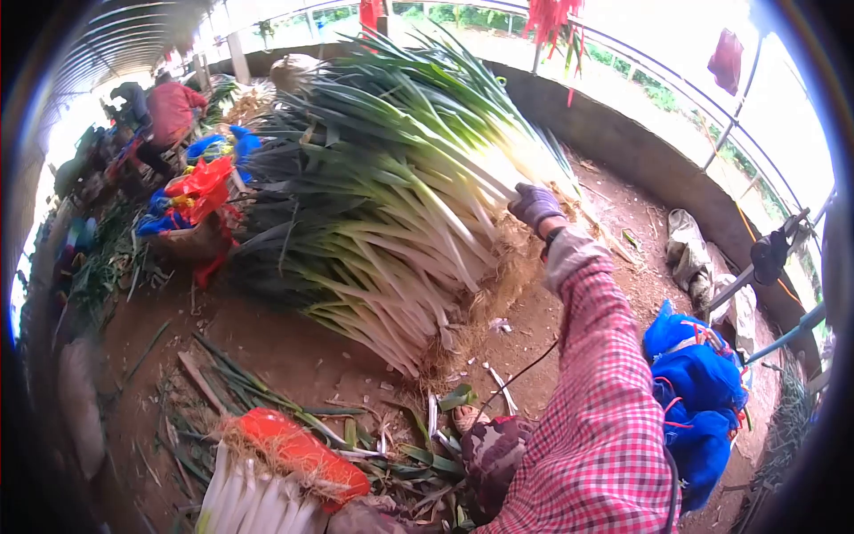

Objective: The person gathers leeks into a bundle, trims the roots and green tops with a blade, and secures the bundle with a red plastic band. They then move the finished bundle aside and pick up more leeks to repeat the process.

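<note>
My right hand (pixel 536 206), in a dark purple-grey glove, reaches out to the root end of a big pile of leeks (pixel 391 258). Its fingers are closed round the pale stem of a leek (pixel 501 185) near the top right of the pile. White stems and hairy roots point toward me, and the green leaves spread to the far left. At the bottom, a row of trimmed-looking white leeks (pixel 258 498) lies with roots over a red-orange piece of material (pixel 311 458). I do not see my left hand.
Blue mesh bags (pixel 698 383) lie to my right. Loose leaves (pixel 249 383) litter the dirt floor. A low concrete wall (pixel 614 133) runs behind the pile. Red and blue bags (pixel 200 191) fill a container at left, and a person in red (pixel 173 111) sits beyond.
</note>
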Demonstrator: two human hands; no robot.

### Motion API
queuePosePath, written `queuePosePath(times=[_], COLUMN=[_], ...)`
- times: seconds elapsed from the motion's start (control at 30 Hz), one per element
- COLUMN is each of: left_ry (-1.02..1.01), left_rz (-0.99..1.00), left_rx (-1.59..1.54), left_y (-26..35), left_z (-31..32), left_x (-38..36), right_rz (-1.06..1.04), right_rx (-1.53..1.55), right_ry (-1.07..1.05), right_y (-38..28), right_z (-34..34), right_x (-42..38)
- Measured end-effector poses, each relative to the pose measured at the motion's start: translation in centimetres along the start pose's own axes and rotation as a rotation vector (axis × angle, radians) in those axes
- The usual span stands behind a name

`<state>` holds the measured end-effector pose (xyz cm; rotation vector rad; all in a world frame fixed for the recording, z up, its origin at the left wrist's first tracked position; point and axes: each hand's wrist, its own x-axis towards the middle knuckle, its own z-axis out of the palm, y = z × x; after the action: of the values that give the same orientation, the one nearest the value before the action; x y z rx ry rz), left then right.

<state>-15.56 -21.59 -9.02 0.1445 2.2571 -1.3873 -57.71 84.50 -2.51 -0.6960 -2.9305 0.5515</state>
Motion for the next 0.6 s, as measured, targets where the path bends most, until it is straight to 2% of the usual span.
queuePosePath(times=[0.07,0.1,0.13,0.17,0.2,0.23,0.27,0.3,0.33,0.37,0.4,0.43,0.47,0.5,0.53,0.57,0.6], left_ry=[0.001,0.005,0.026,0.042,-0.174,-0.233,-0.123,-0.016,0.108,0.215,0.272,0.303,0.124,0.148,0.394,0.060,0.013], left_rz=[-0.040,-0.041,-0.040,-0.042,-0.203,-0.529,-0.486,-0.443,-0.399,-0.359,-0.310,-0.288,-0.234,-0.312,-0.445,-0.495,-0.550], left_rx=[0.008,0.085,0.321,0.660,-0.178,-0.950,-0.923,-0.888,-0.879,-0.871,-0.621,-0.643,-0.648,-0.751,-1.030,-1.140,-0.900], left_y=[0.6,1.3,1.4,1.5,1.9,2.7,3.4,4.2,5.7,5.6,5.7,6.0,4.6,5.8,5.9,3.2,4.2], left_z=[0.9,1.3,1.7,2.9,1.8,0.0,3.2,6.8,8.5,9.5,7.6,7.6,0.1,2.8,0.4,-6.6,-4.2], left_x=[-1.4,-1.6,-1.1,-0.5,-1.4,-2.4,-1.8,-1.2,-0.4,0.0,-1.1,-0.4,-2.0,0.0,-1.1,-3.3,-1.3], right_rz=[0.025,-0.038,-0.092,-0.057,-0.020,0.006,0.036,-0.098,-0.142,-0.093,-0.027,-0.086,-0.150,-0.225,-0.296,-0.373,-0.441], right_rx=[0.349,0.603,0.853,1.018,1.177,1.149,1.122,1.103,1.113,1.213,1.301,1.342,1.384,1.377,1.381,1.459,1.541], right_ry=[-0.195,-0.230,-0.268,-0.391,-0.519,-0.567,-0.625,-0.550,-0.567,-0.663,-0.781,-0.843,-0.912,-0.884,-0.852,-1.010,-1.152], right_y=[-2.4,-3.3,-3.9,-4.9,-6.4,-8.0,-9.9,-12.0,-14.2,-16.3,-18.7,-21.1,-23.6,-26.4,-28.7,-30.2,-31.7], right_z=[-0.3,0.5,1.4,1.7,1.5,1.0,0.8,0.8,1.1,0.5,-0.2,-0.9,-1.8,-2.9,-3.5,-4.1,-4.0], right_x=[-3.8,-6.2,-9.2,-12.1,-14.6,-16.3,-18.5,-20.6,-21.5,-22.8,-24.8,-27.1,-29.3,-32.0,-34.7,-36.3,-38.0])
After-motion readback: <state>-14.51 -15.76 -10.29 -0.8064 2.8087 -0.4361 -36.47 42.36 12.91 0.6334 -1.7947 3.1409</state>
